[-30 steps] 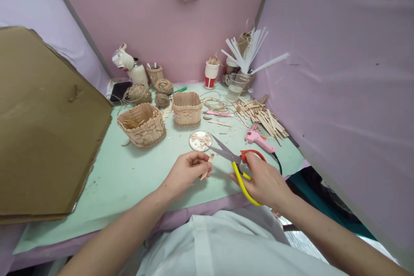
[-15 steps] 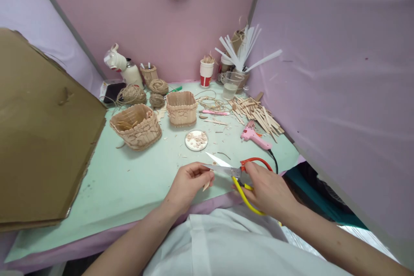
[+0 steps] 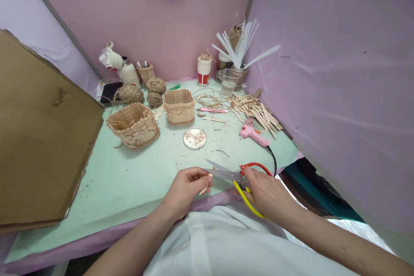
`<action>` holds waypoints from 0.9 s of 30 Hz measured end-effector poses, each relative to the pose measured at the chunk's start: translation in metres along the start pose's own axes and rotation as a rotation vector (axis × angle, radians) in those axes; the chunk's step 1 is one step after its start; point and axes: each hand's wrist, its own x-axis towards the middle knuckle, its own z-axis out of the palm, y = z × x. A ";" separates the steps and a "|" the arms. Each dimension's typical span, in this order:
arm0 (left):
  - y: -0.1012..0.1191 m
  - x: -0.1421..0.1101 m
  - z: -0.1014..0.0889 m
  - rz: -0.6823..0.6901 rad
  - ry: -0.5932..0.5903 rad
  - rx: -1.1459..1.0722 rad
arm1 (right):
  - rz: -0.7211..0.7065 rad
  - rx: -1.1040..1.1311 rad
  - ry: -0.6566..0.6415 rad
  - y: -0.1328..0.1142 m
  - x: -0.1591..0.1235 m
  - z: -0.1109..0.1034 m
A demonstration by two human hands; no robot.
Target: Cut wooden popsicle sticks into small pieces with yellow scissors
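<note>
Between the thumb and fingers of my left hand (image 3: 190,185) is a short wooden craft stick (image 3: 203,190), its lower end poking out beneath the thumb. My right hand (image 3: 267,189) grips scissors (image 3: 231,175) with one red and one yellow handle. Their blades are parted a little and reach left to the fingertips of my left hand, by the top of the stick. Just beyond the blades lies a round white dish (image 3: 194,139) holding small cut wood pieces. Two baskets faced with wood pieces, a left one (image 3: 134,127) and a middle one (image 3: 179,108), stand farther back.
A pink glue gun (image 3: 254,134) with a black cord lies at the right, before a heap of craft sticks (image 3: 257,112). Twine balls (image 3: 129,94), a paper cup (image 3: 204,71) and a clear cup of liquid (image 3: 228,86) line the back. Cardboard (image 3: 45,138) stands at the left.
The scissor blades have drawn closer together. Both hands sit slightly lower in view, and the camera's view has shifted a little. The stick remains in my left hand.
</note>
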 end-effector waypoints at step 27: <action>0.002 0.003 -0.003 -0.115 -0.134 0.137 | 0.007 1.070 -0.674 0.008 -0.020 -0.036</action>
